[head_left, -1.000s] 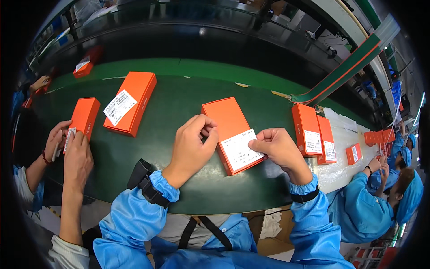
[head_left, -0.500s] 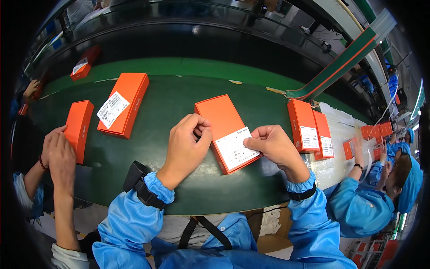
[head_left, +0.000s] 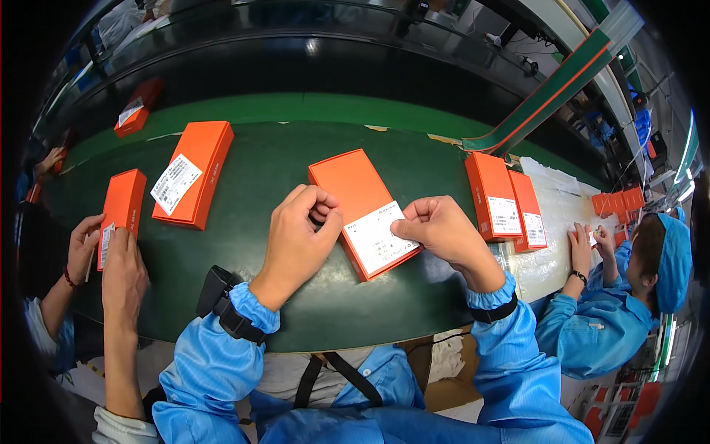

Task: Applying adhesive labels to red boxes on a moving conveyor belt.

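An orange box lies flat and slightly turned on the green work surface in front of me. Across its near half lies a white printed label, with its right part close to the box's edge. My right hand pinches this label at its upper right edge, thumb on top and the other fingers curled beside it. Next to the label's left corner, my left hand is closed with thumb and forefinger together. Whatever those left fingertips may hold is too small or hidden to tell.
To the left, a co-worker's hands work on an orange box. Another labelled box stands between us. Two labelled boxes sit at right, near a green upright strip. Further right, a person in blue handles something small and white.
My view has shifted slightly, while both my hands keep nearly the same pose at the box. The left co-worker's box now shows a white label. The right co-worker's hands have come together.
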`<state>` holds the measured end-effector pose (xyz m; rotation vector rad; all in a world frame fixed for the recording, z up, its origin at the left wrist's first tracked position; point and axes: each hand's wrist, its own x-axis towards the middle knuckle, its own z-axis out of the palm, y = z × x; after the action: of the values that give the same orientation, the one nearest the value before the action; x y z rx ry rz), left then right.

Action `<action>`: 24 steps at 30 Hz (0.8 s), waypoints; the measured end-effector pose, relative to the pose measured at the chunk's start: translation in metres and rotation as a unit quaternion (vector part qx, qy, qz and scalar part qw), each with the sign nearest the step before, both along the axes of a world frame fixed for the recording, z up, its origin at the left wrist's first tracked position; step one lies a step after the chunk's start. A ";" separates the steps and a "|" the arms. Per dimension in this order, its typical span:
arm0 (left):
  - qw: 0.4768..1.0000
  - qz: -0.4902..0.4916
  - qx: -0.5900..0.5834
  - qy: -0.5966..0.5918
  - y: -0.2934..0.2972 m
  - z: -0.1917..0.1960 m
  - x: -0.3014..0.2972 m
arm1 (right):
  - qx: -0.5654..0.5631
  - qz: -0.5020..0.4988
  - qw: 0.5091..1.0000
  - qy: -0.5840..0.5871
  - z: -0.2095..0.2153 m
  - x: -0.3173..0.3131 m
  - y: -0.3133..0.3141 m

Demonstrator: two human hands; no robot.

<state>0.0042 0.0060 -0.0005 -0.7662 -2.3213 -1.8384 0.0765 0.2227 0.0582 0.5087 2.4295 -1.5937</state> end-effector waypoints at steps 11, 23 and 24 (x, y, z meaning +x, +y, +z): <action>0.998 -0.031 -0.047 0.010 -0.003 0.006 0.005 | -0.003 -0.001 1.000 0.009 -0.002 0.002 0.001; 0.995 -0.044 -0.089 -0.032 -0.006 0.010 0.010 | 0.431 -0.075 0.863 0.253 -0.006 0.042 -0.053; 0.994 -0.047 -0.089 -0.038 -0.004 0.011 0.011 | 0.437 -0.077 0.858 0.258 -0.007 0.044 -0.045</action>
<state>0.0151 0.0017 0.0107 -0.8557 -2.5669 -1.7417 0.1203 0.1779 0.0509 0.4256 3.5653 -0.5798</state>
